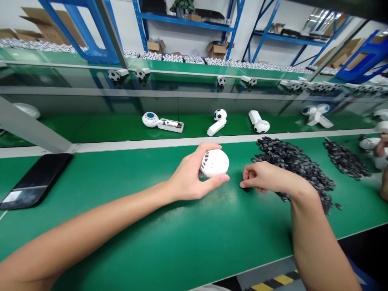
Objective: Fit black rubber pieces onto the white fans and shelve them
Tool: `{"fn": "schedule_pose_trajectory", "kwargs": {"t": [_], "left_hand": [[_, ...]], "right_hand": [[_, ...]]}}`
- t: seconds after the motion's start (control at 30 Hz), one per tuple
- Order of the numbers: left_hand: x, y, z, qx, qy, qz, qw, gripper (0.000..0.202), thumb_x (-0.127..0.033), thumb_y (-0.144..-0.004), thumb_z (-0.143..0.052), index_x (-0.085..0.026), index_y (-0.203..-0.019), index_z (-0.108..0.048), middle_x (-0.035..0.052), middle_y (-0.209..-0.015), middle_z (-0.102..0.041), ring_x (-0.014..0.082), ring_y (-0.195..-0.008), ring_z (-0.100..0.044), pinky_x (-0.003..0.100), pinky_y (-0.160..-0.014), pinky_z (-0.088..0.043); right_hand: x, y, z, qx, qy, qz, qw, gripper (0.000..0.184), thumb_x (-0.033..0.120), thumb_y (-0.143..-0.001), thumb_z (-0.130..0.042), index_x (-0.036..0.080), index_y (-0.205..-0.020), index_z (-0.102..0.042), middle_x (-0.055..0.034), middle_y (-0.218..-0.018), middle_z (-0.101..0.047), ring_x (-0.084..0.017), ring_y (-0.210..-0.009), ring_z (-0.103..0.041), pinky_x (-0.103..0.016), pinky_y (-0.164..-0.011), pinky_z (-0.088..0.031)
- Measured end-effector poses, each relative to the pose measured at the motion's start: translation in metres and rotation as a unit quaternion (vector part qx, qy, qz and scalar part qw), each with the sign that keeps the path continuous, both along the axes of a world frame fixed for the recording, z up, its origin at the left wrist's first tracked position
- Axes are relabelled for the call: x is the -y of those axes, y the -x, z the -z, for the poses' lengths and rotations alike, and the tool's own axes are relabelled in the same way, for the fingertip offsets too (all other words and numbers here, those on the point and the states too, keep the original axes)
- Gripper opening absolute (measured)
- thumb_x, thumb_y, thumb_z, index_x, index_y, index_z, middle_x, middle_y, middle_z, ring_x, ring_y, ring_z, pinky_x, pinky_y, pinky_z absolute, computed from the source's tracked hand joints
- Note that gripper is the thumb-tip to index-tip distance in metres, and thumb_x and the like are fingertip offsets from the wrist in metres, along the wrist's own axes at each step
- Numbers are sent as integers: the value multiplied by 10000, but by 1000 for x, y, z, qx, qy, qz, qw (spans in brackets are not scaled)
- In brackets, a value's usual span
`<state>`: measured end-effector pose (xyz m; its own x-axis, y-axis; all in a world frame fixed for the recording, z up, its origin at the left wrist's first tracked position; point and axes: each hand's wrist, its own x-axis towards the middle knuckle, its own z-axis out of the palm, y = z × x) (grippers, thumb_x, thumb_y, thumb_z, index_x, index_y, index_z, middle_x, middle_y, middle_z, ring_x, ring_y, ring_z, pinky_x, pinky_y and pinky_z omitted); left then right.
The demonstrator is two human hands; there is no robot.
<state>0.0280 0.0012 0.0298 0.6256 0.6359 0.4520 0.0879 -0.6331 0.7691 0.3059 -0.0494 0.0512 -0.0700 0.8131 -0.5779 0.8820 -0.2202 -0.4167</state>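
My left hand (194, 176) is wrapped round the edge of a white round plastic housing (216, 163) with dark vent slots on its left side, held just above the green tabletop. Apart from it, on the right, my right hand (257, 177) is closed, thumb against the curled fingers, low over the table. Whatever sits in that pinch, if anything, is hidden. Beside and behind the right hand spreads a pile of small black flat pieces (291, 159).
A dark phone-like slab (36, 180) lies at left. Past the metal rail, white handheld devices (163, 122) with round heads, some football-patterned, lie on a green belt (121, 125). Another person's hand (382, 145) and a smaller black pile (347, 159) are at right.
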Motion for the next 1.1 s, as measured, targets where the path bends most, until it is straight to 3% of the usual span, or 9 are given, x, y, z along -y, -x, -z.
{"fn": "schedule_pose_trajectory", "kwargs": {"t": [0.1,0.17,0.23,0.37,0.47,0.6,0.73,0.93,1.1], "left_hand": [[-4,-3,12,26,-92,37,995,748,-417,-867,-807,-279,-1472,-388,134,-1489,-554,345,-1389,-531,479,-1128,-440],[-6,-5,21,8,-142,61,988,770,-407,-882,-795,-283,-1509,-365,138,-1540,-516,358,-1510,-384,517,-1202,-356],[-5,-5,29,-18,-182,44,982,709,-428,-887,-773,-276,-1483,-421,143,-1465,-568,364,-1461,-433,528,-1164,-386],[3,-1,38,-101,-197,-31,975,649,-481,-826,-757,-246,-1384,-522,118,-1223,-674,329,-1090,-654,461,-904,-496],[8,1,39,-141,-120,-65,981,697,-445,-796,-754,-265,-1410,-477,49,-1139,-736,272,-889,-705,388,-773,-497],[5,1,42,-124,0,-92,988,732,-381,-840,-733,-332,-1489,-399,12,-1161,-735,226,-820,-703,336,-730,-518],[1,-2,45,-70,67,-83,992,707,-347,-874,-721,-302,-1489,-375,63,-1313,-665,216,-899,-686,328,-778,-535],[1,1,41,-40,80,-54,995,792,-337,-848,-733,-275,-1509,-302,94,-1300,-646,267,-1044,-669,362,-840,-536],[0,4,37,-67,114,-57,990,956,-608,-747,-835,-312,-1490,-312,86,-1279,-641,298,-1013,-664,404,-819,-541]], "right_hand": [[0,4,1,31,-5,-3,1000,205,417,-810,-723,220,-770,-685,-23,-641,-697,-187,-529,-633,-288,-504,-447],[1,5,1,35,-39,-14,999,179,376,-829,-682,220,-741,-681,-30,-659,-711,-193,-555,-640,-293,-514,-451],[2,8,-1,13,-92,-28,995,163,331,-857,-635,226,-737,-666,-27,-686,-727,-198,-598,-654,-294,-542,-464],[4,21,-3,-146,-133,-14,980,116,303,-937,-578,240,-849,-621,-4,-747,-760,-204,-680,-723,-291,-605,-544],[8,30,-4,-269,-127,0,955,99,327,-932,-673,231,-910,-665,-17,-784,-784,-218,-735,-767,-297,-642,-602],[13,39,-2,-356,-141,56,922,170,349,-873,-799,215,-965,-752,-49,-834,-810,-238,-791,-794,-322,-713,-651],[12,58,4,-373,-173,87,907,194,381,-878,-811,206,-909,-733,-56,-853,-815,-220,-797,-791,-300,-725,-648],[11,83,18,-334,-300,83,890,223,423,-928,-756,218,-872,-687,-25,-786,-777,-184,-698,-745,-284,-667,-612],[11,88,22,-235,-348,87,903,331,518,-880,-777,232,-787,-637,-21,-748,-759,-171,-588,-664,-279,-542,-507]]}}
